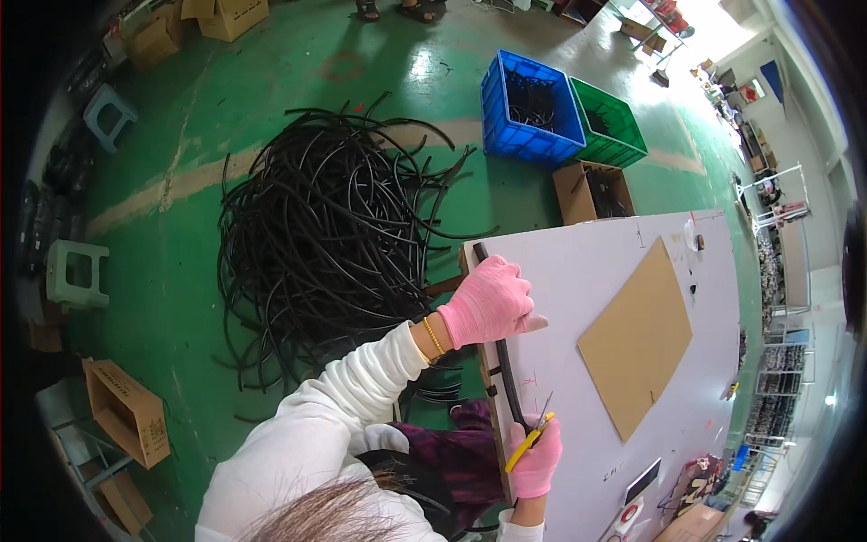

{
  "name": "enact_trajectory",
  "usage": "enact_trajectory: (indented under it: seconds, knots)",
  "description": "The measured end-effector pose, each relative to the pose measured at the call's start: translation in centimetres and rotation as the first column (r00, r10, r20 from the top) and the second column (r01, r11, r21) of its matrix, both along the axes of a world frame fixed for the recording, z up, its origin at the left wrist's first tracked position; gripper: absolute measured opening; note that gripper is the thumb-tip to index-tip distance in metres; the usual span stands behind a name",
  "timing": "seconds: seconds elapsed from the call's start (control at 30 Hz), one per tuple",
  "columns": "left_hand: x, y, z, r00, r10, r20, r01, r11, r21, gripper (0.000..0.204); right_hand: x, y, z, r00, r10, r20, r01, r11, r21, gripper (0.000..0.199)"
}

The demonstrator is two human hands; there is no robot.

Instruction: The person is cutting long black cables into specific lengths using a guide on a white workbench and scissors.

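Along the near edge of a white tabletop (567,271) lies a length of black hose (509,384). My left hand (492,303), in a pink glove, is closed over its upper part, with the fingers curled and the thumb pointing right. Further down the edge my right hand (540,459), also gloved in pink, grips small yellow-handled scissors (528,443), their thin blades pointing up and away. The lower end of the hose reaches the right hand; whether those fingers also pinch it is hidden. A large tangled heap of black hoses (330,226) sits on the floor to the left.
A tan cardboard sheet (639,339) lies on the table, with a phone (642,481) near the lower side. Beyond the table stand a blue crate (533,144), a green crate (623,149) and an open carton (572,194). Plastic stools (77,275) and boxes (126,406) are at left.
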State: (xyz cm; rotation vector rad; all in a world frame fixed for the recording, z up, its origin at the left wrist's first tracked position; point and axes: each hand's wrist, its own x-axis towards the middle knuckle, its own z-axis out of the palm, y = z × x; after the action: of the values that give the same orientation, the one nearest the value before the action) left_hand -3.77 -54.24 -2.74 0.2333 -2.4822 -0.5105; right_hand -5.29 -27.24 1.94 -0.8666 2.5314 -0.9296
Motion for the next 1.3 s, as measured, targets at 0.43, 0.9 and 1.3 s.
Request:
enact_trajectory:
  seconds: [0.43,0.9,1.3]
  knots:
    - [0.4,-0.9,-0.5,0.994,-0.072,-0.082,0.078,0.994,0.076,0.049,0.2,-0.6,0.1,1.000,0.028,-0.008,-0.028,1.000,0.005,0.026]
    - [0.3,-1.4,-0.4,0.991,-0.097,-0.094,0.105,0.991,0.088,0.049,0.1,-1.1,0.3,1.000,0.000,0.019,-0.001,1.000,0.029,0.022]
    - [0.5,-1.4,-0.6,0.990,-0.133,-0.048,0.140,0.968,0.210,0.027,-0.6,-0.1,-0.6,0.999,-0.037,0.039,0.032,0.992,0.124,0.026]
